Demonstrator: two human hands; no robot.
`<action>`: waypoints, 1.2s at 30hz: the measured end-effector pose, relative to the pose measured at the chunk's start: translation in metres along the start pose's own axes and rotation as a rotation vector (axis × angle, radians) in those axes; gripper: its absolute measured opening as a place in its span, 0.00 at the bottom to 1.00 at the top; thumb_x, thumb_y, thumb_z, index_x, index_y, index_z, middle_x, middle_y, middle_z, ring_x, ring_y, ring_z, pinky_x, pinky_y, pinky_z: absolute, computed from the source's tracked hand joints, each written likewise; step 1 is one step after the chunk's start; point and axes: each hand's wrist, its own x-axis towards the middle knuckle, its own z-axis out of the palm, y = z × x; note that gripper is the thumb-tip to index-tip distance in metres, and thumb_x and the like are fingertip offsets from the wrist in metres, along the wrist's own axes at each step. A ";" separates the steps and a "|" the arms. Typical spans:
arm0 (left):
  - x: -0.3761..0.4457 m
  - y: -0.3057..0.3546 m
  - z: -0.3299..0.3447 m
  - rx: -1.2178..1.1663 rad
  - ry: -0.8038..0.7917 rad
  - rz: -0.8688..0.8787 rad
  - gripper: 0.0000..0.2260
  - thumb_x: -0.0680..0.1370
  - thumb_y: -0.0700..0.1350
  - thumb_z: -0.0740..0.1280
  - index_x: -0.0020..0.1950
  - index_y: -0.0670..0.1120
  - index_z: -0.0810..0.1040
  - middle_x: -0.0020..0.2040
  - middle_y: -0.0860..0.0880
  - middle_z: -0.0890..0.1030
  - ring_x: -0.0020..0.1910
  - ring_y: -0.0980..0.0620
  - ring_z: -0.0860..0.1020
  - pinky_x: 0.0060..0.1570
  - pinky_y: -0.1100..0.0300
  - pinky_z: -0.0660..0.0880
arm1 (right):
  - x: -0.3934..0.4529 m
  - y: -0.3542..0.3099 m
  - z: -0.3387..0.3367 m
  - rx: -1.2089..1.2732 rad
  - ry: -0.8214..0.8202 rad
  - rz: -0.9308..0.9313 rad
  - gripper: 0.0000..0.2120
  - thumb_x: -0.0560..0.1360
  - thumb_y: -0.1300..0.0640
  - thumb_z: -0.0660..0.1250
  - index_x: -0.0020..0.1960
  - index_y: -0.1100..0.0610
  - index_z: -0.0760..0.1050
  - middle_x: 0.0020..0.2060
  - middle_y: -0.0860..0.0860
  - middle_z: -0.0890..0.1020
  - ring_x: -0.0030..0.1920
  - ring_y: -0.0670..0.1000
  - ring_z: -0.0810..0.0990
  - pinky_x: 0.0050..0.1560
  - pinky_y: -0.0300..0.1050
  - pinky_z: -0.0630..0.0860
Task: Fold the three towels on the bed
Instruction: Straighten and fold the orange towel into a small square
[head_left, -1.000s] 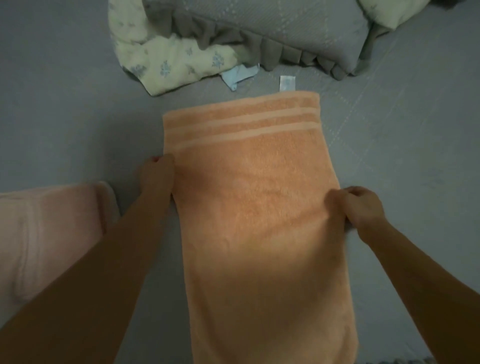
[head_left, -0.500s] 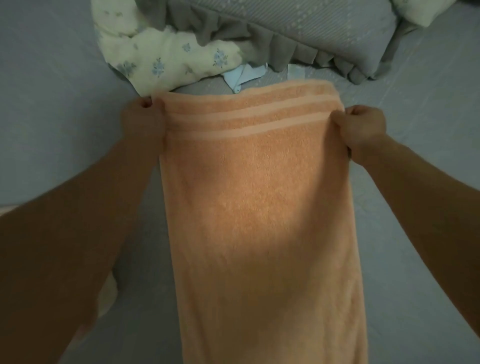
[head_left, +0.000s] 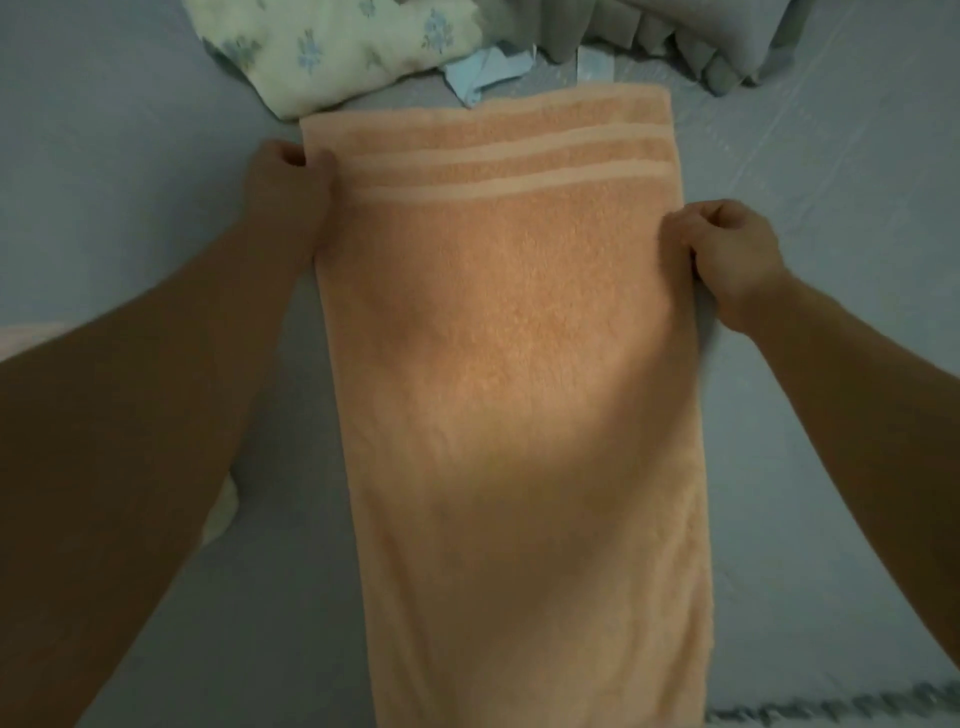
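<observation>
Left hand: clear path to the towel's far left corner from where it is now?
Probably yes. The left hand already grips the orange towel at its left edge, just below that corner, with only bare grey bedsheet alongside.

Both forearms bare up to the frame edge, no sleeves visible. No watch, bracelet or ring on left hand (head_left: 291, 192) or right hand (head_left: 735, 260). No gloves. Nails mostly hidden by curled fingers (head_left: 719, 215), can't tell any polish. No tattoos or markings visible; dim light, left arm in shadow.
</observation>
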 end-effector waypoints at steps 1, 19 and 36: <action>-0.012 -0.006 -0.001 0.061 0.027 0.022 0.19 0.75 0.55 0.65 0.59 0.45 0.78 0.53 0.46 0.81 0.50 0.50 0.79 0.51 0.56 0.76 | -0.012 0.012 -0.004 -0.015 0.006 -0.002 0.09 0.69 0.50 0.70 0.47 0.51 0.80 0.39 0.47 0.82 0.39 0.46 0.80 0.43 0.43 0.78; -0.427 -0.242 -0.045 -0.130 -0.140 -0.424 0.11 0.77 0.57 0.68 0.36 0.58 0.82 0.35 0.58 0.81 0.41 0.54 0.78 0.44 0.55 0.75 | -0.272 0.241 -0.091 -0.130 -0.328 0.192 0.13 0.73 0.50 0.72 0.34 0.56 0.78 0.32 0.53 0.82 0.37 0.54 0.80 0.46 0.53 0.79; -0.567 -0.368 -0.044 -0.283 -0.386 -0.564 0.06 0.80 0.44 0.67 0.55 0.47 0.81 0.53 0.44 0.84 0.49 0.47 0.82 0.45 0.57 0.78 | -0.371 0.334 -0.117 -0.316 -0.621 0.329 0.12 0.78 0.55 0.64 0.60 0.57 0.75 0.53 0.51 0.80 0.52 0.48 0.78 0.51 0.44 0.74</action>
